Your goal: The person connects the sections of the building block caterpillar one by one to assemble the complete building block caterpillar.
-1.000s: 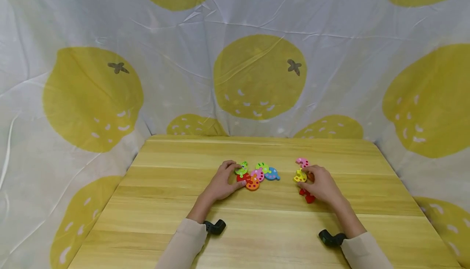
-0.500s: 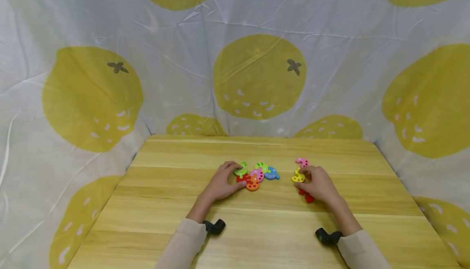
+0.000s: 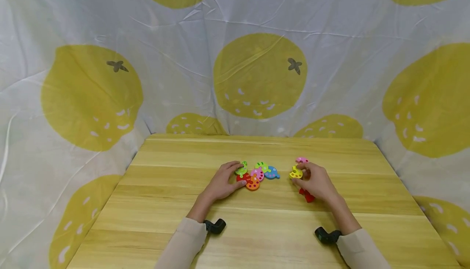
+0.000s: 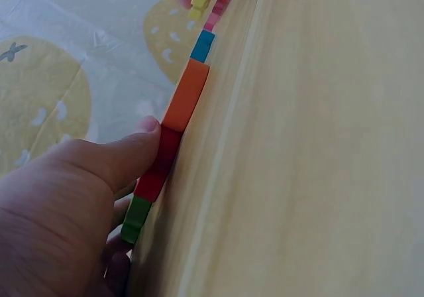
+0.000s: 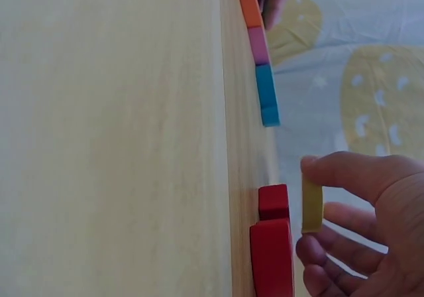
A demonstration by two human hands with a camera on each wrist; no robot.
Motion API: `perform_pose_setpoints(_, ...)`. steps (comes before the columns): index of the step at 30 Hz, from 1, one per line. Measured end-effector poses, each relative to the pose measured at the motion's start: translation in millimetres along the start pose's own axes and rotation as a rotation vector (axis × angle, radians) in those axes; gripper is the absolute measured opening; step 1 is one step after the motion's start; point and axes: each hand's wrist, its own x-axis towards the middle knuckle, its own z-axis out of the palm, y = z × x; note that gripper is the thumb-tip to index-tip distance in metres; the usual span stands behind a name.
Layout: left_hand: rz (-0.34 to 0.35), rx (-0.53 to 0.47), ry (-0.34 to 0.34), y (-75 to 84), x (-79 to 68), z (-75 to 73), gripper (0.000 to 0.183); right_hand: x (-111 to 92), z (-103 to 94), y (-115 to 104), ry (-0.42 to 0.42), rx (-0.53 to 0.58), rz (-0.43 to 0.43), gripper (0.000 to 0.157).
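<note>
My right hand (image 3: pixel 318 182) pinches a yellow dotted puzzle piece (image 3: pixel 295 173) between thumb and fingers. In the right wrist view this yellow piece (image 5: pixel 311 201) is raised off the table, edge-on. At the centre lies a joined caterpillar puzzle: a green head piece (image 3: pixel 241 168), a red one, an orange one (image 3: pixel 252 184), a pink one, a striped green one and a blue one (image 3: pixel 271 173) at the right end. My left hand (image 3: pixel 222 182) holds its left end, fingers round the green head and the thumb against the red piece (image 4: pixel 159 168).
A loose pink piece (image 3: pixel 302 160) lies just beyond my right hand, and red pieces (image 3: pixel 307 195) lie below it. The wooden table (image 3: pixel 257 236) ends at a fabric backdrop (image 3: pixel 191 57) printed with yellow fruit. Each wrist wears a black camera.
My right hand has lifted the yellow piece and carried it slightly left, toward the blue end of the joined pieces. My left hand stays in place, its fingers shifting slightly over the green head.
</note>
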Motion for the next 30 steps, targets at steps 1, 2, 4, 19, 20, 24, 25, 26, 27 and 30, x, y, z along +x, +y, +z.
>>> perform_pose_setpoints(1, 0.006, 0.001, -0.001, 0.0, 0.1, 0.0, 0.066, 0, -0.2, -1, 0.001, 0.013, 0.002, 0.050)
perform_pose_setpoints(2, 0.013, 0.003, -0.003, 0.0, 0.1, 0.0, 0.066, 1, -0.4, -2, 0.003, 0.020, -0.003, 0.051)
perform_pose_setpoints(4, 0.021, 0.010, -0.012, 0.4, 0.4, -0.2, 0.066, 2, -0.1, -3, 0.008, 0.034, -0.008, 0.054)
perform_pose_setpoints(19, 0.055, 0.001, -0.042, 3.7, -1.1, -2.3, 0.063, 5, 8.4, -15, 0.011, 0.067, -0.074, 0.060)
perform_pose_setpoints(20, 0.054, -0.001, -0.041, 3.6, -1.1, -2.3, 0.062, 5, 9.1, -16, 0.006, 0.071, -0.081, 0.061)
perform_pose_setpoints(24, 0.051, 0.001, -0.040, 3.0, -1.1, -2.2, 0.062, 6, 12.2, -18, -0.009, 0.088, -0.088, 0.059)
perform_pose_setpoints(25, 0.051, 0.002, -0.040, 2.6, -1.1, -2.0, 0.063, 6, 13.0, -19, -0.011, 0.089, -0.090, 0.059)
perform_pose_setpoints(26, 0.051, 0.005, -0.039, 2.2, -1.0, -1.8, 0.063, 6, 13.7, -20, -0.014, 0.090, -0.093, 0.058)
perform_pose_setpoints(27, 0.052, 0.007, -0.039, 1.7, -0.9, -1.6, 0.063, 7, 14.6, -21, -0.017, 0.090, -0.093, 0.057)
perform_pose_setpoints(30, 0.058, 0.009, -0.034, 1.2, -0.7, -1.6, 0.063, 9, 17.5, -23, -0.027, 0.094, -0.097, 0.058)
